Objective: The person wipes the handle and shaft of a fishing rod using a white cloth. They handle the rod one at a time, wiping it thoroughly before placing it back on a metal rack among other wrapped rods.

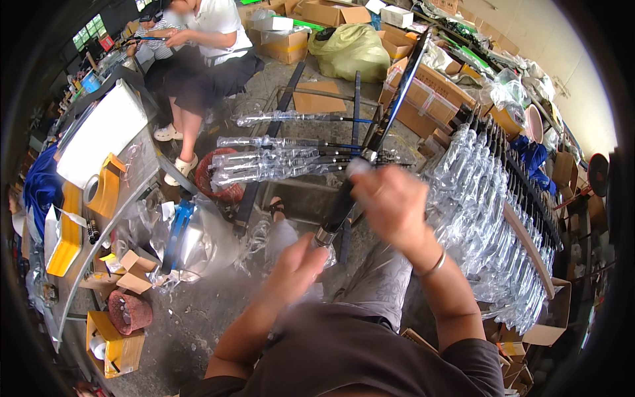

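Note:
A black, glossy fishing rod (344, 198) slants up and away in front of me, with a silver ring near its lower end. My left hand (296, 268) is closed around that lower end, just below the ring. Higher up, my right hand (393, 205) is curled against the rod's side and smeared by motion. Something small and whitish shows at its fingertips; its kind cannot be made out. Beyond the rod, several fishing rods with plastic-wrapped handles (268, 159) lie across dark rack bars (248, 202).
Many plastic-wrapped rods (473, 218) lean in a dense row at right. At left stands a table (142, 172) with a tape roll (96, 192). A person (211, 53) is at the upper left, another behind. Cartons (423, 99) and a green sack (350, 53) are at the back.

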Motion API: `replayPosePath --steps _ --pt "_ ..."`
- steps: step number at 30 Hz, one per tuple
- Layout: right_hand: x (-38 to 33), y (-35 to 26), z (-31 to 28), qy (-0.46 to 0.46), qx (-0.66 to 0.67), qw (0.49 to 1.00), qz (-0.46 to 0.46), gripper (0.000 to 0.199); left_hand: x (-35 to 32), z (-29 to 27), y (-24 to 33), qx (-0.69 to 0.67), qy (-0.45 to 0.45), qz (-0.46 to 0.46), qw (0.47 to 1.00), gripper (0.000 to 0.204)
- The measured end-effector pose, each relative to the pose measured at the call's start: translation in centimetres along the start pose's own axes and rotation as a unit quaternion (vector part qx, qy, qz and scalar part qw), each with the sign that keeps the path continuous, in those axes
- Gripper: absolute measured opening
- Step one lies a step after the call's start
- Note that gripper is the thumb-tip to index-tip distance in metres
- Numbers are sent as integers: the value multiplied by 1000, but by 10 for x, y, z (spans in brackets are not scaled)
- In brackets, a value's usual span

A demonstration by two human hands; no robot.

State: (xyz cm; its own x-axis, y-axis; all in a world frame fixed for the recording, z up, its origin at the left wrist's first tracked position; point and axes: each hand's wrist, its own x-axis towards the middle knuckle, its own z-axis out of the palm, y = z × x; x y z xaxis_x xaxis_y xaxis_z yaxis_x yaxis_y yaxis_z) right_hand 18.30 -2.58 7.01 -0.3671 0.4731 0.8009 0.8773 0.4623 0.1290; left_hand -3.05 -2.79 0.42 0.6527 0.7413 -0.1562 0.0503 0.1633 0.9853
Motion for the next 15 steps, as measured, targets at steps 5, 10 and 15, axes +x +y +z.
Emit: replayPosePath --steps 5,10,15 --pt "5 7 -6 -4 31 999 17 35 0 4 0 168 81 126 974 25" --pt "-10 -19 3 -21 54 998 3 30 -2 6 0 269 181 185 928 23" --pt "3 -3 2 2 -29 999 31 29 -2 7 -3 286 252 267 885 25"
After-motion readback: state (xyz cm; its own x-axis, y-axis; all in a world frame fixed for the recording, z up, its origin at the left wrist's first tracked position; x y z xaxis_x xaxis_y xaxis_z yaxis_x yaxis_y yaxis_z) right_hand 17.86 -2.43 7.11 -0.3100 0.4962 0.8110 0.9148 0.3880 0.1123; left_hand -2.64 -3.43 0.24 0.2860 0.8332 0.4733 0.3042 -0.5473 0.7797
